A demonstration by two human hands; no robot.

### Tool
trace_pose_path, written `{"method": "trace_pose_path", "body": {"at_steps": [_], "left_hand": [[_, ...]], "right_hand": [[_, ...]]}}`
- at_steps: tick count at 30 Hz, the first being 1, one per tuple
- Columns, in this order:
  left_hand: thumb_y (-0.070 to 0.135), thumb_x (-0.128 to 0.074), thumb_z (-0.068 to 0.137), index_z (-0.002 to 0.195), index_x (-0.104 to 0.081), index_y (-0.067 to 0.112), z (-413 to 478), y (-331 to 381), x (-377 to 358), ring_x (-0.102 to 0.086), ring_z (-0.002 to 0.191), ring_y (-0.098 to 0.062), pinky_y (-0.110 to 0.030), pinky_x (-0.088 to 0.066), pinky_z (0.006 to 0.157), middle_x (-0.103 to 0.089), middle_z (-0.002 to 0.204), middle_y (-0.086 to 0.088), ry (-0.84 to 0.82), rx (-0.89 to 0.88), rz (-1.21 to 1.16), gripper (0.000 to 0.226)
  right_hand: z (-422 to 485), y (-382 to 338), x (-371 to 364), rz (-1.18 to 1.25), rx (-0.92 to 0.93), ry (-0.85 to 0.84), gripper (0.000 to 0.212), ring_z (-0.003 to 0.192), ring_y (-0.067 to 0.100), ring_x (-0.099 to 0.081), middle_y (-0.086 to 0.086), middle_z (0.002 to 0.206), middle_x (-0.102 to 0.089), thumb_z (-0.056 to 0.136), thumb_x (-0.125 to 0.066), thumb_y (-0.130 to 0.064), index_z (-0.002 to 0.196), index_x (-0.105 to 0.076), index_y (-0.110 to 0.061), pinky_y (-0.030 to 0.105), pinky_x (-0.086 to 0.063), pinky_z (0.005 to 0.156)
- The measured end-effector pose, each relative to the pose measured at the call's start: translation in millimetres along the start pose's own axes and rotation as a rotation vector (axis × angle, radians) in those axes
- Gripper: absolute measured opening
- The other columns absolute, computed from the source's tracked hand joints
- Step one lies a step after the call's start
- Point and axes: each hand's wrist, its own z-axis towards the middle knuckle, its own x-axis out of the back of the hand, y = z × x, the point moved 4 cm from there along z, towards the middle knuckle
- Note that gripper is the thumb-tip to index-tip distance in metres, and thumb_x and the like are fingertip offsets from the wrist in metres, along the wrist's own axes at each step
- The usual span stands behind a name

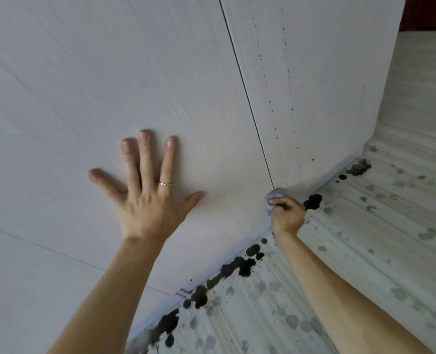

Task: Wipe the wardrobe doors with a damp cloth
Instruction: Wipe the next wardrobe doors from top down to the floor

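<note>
Two white wardrobe doors fill the view, the left door (pixel 109 72) and the right door (pixel 313 72), split by a thin dark gap. My left hand (pixel 148 192) lies flat on the left door with fingers spread and a ring on one finger. My right hand (pixel 287 214) grips a small pale lilac cloth (pixel 274 198), bunched up and pressed against the bottom corner of the left door where the gap ends. Most of the cloth is hidden in my fist. Dark drip spots run down the right door.
Black splashes (pixel 237 267) lie along the wardrobe's base on the pale ribbed floor (pixel 365 238), with grey smudges spread further out. A dark blot (pixel 313 201) sits just right of my right hand. A dark wall corner (pixel 431 11) shows at the top right.
</note>
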Motion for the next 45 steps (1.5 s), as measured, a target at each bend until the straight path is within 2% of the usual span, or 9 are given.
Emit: {"method": "trace_pose_path", "body": {"at_steps": [3, 7, 11, 17, 24, 28, 39, 43, 45], "left_hand": [[0.086, -0.056, 0.075, 0.161, -0.006, 0.024, 0, 0, 0, 0.023, 0.151, -0.028, -0.079, 0.005, 0.102, 0.016, 0.167, -0.008, -0.025, 0.005, 0.001, 0.117], [0.084, -0.059, 0.073, 0.161, -0.002, 0.026, 1, 1, 1, 0.029, 0.149, -0.026, -0.079, 0.006, 0.101, 0.006, 0.165, -0.012, -0.078, 0.019, -0.039, 0.119], [0.081, -0.061, 0.074, 0.161, -0.002, 0.027, 2, 2, 5, 0.025, 0.151, -0.026, -0.075, 0.011, 0.104, 0.008, 0.166, -0.01, -0.09, 0.015, -0.033, 0.118], [0.043, -0.074, 0.086, 0.16, -0.018, 0.032, -47, -11, 17, 0.001, 0.156, -0.019, -0.059, 0.012, 0.119, -0.005, 0.169, -0.003, -0.086, -0.11, -0.068, 0.094], [0.049, -0.049, 0.093, 0.158, -0.022, 0.038, -172, -109, 8, -0.004, 0.156, -0.017, -0.064, 0.008, 0.118, -0.011, 0.169, 0.0, -0.23, -0.114, 0.049, 0.072], [0.055, -0.056, 0.081, 0.159, -0.021, 0.037, -196, -132, -7, -0.001, 0.156, -0.017, -0.065, 0.006, 0.116, -0.007, 0.169, 0.001, -0.226, -0.167, 0.102, 0.087], [0.067, -0.08, 0.064, 0.16, -0.007, 0.041, -201, -142, -18, 0.007, 0.155, -0.014, -0.06, 0.011, 0.118, 0.007, 0.169, 0.007, -0.147, -0.231, 0.156, 0.123], [0.066, -0.08, 0.064, 0.159, -0.006, 0.04, -202, -143, -17, 0.008, 0.155, -0.013, -0.059, 0.014, 0.119, 0.01, 0.168, 0.008, -0.142, -0.219, 0.134, 0.123], [0.066, -0.079, 0.066, 0.159, -0.005, 0.04, -201, -143, -16, 0.008, 0.155, -0.013, -0.058, 0.015, 0.118, 0.011, 0.168, 0.008, -0.151, -0.216, 0.127, 0.122]], "right_hand": [[-23, 16, -3, 0.067, -0.214, 0.025, 0.045, 0.06, 0.022, -0.06, 0.011, 0.069, -0.066, 0.079, -0.048, 0.021, 0.057, -0.065, -0.014, 0.029, -0.053, 0.054], [-56, 46, -13, 0.142, -0.442, 0.057, 0.031, 0.063, 0.022, -0.06, 0.008, 0.074, -0.07, 0.085, -0.055, 0.014, 0.068, -0.068, -0.01, 0.031, -0.054, 0.063], [-106, 70, -28, 0.163, -0.612, -0.054, 0.027, 0.051, 0.018, -0.049, 0.011, 0.073, -0.064, 0.086, -0.054, 0.012, 0.073, -0.067, -0.008, 0.023, -0.04, 0.042], [-114, 41, -15, 0.007, -0.563, -0.187, 0.03, 0.052, 0.022, -0.053, 0.012, 0.073, -0.063, 0.09, -0.054, 0.012, 0.069, -0.065, -0.008, 0.037, -0.053, 0.05], [-40, -6, 6, -0.051, -0.306, -0.042, 0.043, 0.056, 0.02, -0.059, 0.008, 0.076, -0.068, 0.082, -0.044, 0.012, 0.062, -0.067, -0.018, 0.024, -0.047, 0.046], [-74, 23, -2, -0.067, -0.371, -0.013, 0.041, 0.051, 0.019, -0.057, 0.007, 0.072, -0.065, 0.085, -0.046, 0.014, 0.065, -0.066, -0.017, 0.021, -0.045, 0.04], [-278, 120, -68, -0.176, -0.684, -0.402, 0.028, 0.046, 0.015, -0.056, 0.012, 0.067, -0.062, 0.087, -0.048, 0.017, 0.072, -0.06, -0.004, 0.021, -0.046, 0.042], [-228, 95, -52, -0.105, -0.57, -0.238, 0.028, 0.064, 0.022, -0.052, 0.015, 0.073, -0.057, 0.086, -0.048, 0.017, 0.067, -0.053, -0.003, 0.025, -0.05, 0.062], [-200, 90, -45, -0.129, -0.506, -0.18, 0.027, 0.061, 0.022, -0.052, 0.015, 0.079, -0.059, 0.085, -0.054, 0.011, 0.066, -0.056, -0.009, 0.032, -0.048, 0.053]]}}
